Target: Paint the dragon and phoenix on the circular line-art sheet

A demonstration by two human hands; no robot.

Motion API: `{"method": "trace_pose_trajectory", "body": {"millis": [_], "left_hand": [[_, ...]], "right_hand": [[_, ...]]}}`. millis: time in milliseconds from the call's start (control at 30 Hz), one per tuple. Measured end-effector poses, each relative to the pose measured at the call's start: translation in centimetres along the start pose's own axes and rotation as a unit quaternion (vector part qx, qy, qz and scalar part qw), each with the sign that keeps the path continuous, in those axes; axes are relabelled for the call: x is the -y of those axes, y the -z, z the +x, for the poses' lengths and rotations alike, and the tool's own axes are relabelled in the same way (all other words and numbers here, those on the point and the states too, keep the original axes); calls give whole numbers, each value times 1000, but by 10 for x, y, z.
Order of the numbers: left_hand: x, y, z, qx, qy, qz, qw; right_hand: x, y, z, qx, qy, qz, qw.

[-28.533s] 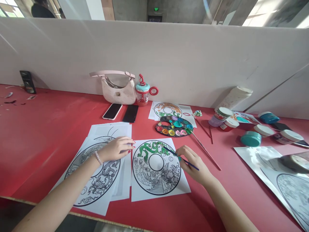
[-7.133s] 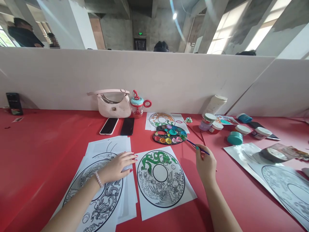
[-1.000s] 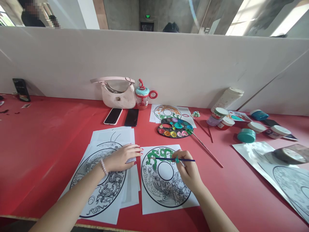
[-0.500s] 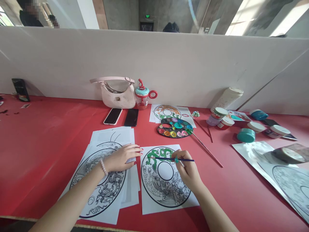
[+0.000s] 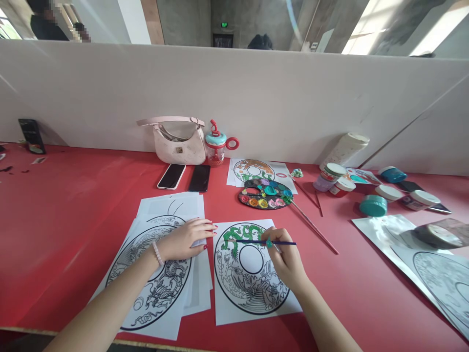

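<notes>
A slim dark-blue paintbrush (image 5: 252,241) is pinched in my right hand (image 5: 284,256), with its tip at the green dragon in the upper left of a round line drawing (image 5: 252,293). The lower half of that drawing, a bird with long feathers, is uncoloured. My left hand (image 5: 188,238) lies flat, fingers stretched out, across a stack of printed sheets (image 5: 161,293), its fingertips at the left edge of the drawing. Beyond the drawing sits a dark paint palette (image 5: 252,194) with several colours in its wells; a red-handled brush (image 5: 315,227) leans on its right side.
Two phones (image 5: 171,176), a pink handbag (image 5: 179,144) and a red-handled cup (image 5: 216,145) stand near the partition. Several paint jars (image 5: 373,205) are grouped at the right, beside more printed sheets (image 5: 428,274). A partly coloured sheet (image 5: 234,166) lies behind the palette.
The paintbrush and my right hand have shifted very slightly to the right. My left hand stays where it was.
</notes>
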State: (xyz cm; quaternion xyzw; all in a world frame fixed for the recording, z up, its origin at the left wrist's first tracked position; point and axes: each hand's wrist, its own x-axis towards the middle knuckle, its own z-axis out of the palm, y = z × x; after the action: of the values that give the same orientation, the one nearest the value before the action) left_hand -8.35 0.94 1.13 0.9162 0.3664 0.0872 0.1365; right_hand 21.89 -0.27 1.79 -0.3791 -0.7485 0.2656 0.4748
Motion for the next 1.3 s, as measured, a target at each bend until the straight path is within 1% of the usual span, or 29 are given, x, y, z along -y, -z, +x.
{"method": "trace_pose_trajectory", "body": {"millis": [133,367,567,733,867,1067,1200,1300], "left_hand": [[1,0,1,-5,-3,-3,1000],[0,0,1,6,6,-5,1000],[1,-1,1,-7,-4,-10,1000],[1,0,1,-8,-3,-12,1000],[1,-1,0,-11,-5,-10,1000],[0,0,1,-2,3,-8,1000],[-1,2,2,2,5,-2,1000],[-1,1,1,-2,2,-6,1000]], "right_hand": [[1,0,1,2,-2,0,1000],[0,-1,0,0,-4,4,1000],[-1,-1,-1,10,-2,2,1000],[0,-1,0,-3,3,8,1000],[2,-1,1,7,10,7,1000],[3,-1,1,1,1,9,1000],[1,-2,1,13,3,18,1000],[1,-1,0,11,-1,19,1000]]}}
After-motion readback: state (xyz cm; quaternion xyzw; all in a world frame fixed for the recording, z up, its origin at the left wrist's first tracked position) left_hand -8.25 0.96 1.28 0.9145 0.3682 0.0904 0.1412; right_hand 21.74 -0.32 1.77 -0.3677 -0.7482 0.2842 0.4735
